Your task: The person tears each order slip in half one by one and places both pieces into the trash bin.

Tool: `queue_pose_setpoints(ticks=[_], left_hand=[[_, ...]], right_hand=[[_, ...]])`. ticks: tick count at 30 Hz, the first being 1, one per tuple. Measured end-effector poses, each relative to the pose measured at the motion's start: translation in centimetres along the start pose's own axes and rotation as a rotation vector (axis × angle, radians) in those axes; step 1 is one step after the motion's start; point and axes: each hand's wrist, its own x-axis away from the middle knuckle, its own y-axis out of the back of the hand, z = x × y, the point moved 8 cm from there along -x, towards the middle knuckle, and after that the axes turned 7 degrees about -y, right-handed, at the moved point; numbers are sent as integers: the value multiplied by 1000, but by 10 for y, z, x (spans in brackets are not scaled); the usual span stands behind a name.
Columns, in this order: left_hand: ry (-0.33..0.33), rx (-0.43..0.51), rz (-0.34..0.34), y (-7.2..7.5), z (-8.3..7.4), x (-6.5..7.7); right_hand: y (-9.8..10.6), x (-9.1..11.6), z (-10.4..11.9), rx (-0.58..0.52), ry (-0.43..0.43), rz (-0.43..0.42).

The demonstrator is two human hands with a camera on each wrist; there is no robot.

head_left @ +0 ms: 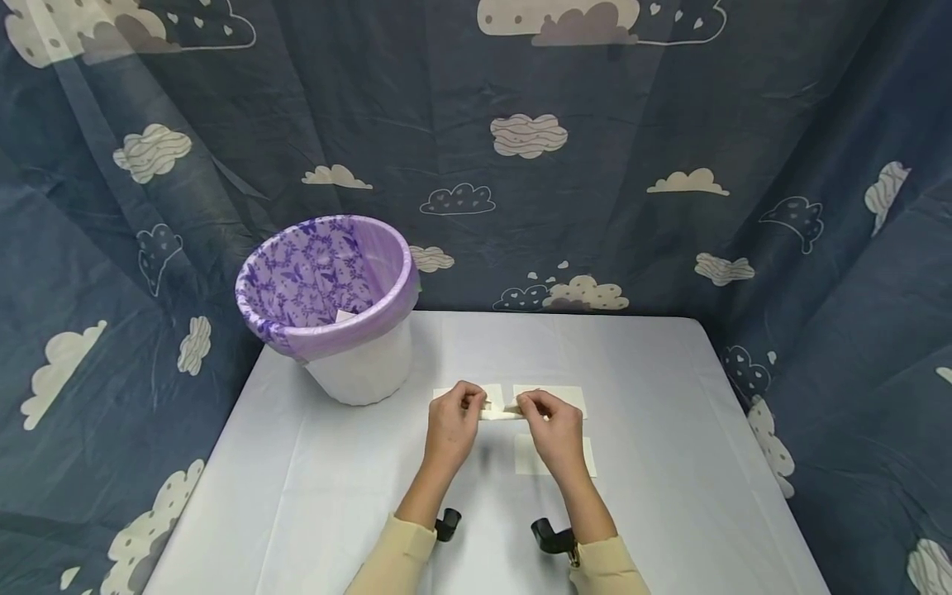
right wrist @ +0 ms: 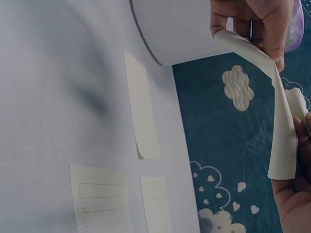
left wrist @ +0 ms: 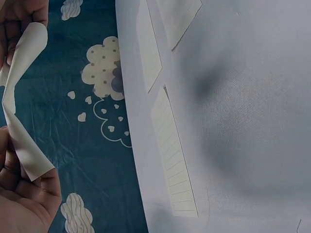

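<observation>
Paper (right wrist: 284,141) runs between my two hands, one end in my left grip (head_left: 449,421) and the other in my right grip (head_left: 554,426). Both are closed on it in a pinch, thumb against fingers, so neither grip is free. It is held up off the table (head_left: 335,504), curled along its length and squeezed narrow in the gap between the hands, with a loose flap standing just behind it near my right grip; whether that flap is folded or torn, I cannot tell.

I judge the step in hand to be twisting or tearing this paper. If tearing, the next move calls for a firm pinch close to the narrow spot on each side and the two hands working against each other; a loose hold there could let the paper slip or crumple.

Beyond and below my left grip lies a lined slip (left wrist: 174,160), and beyond my right grip a second slip (head_left: 568,398). A third slip (right wrist: 99,199), with small boxes beside its lines, lies below my right wrist, nearer me. Farther out to the left of my left grip stands a white bin (head_left: 364,364) with a purple bag (head_left: 308,268) lining it and folded over its rim.
</observation>
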Motion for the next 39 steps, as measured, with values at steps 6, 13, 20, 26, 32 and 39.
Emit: queue_pose_setpoints(ticks=[6, 13, 20, 26, 32, 39], left_hand=[[10, -3, -10, 1, 3, 0], [16, 2, -21, 3, 6, 0], [28, 14, -30, 5, 7, 2], [32, 4, -64, 10, 7, 2], [24, 8, -83, 13, 7, 2], [36, 11, -86, 12, 10, 4]], right_hand=[[0, 0, -3, -15, -18, -2], [1, 1, -4, -27, -31, -7], [3, 2, -6, -42, -46, -16], [7, 1, -7, -39, -51, -39], [10, 0, -8, -50, -57, -50], [11, 2, -10, -52, -67, -54]])
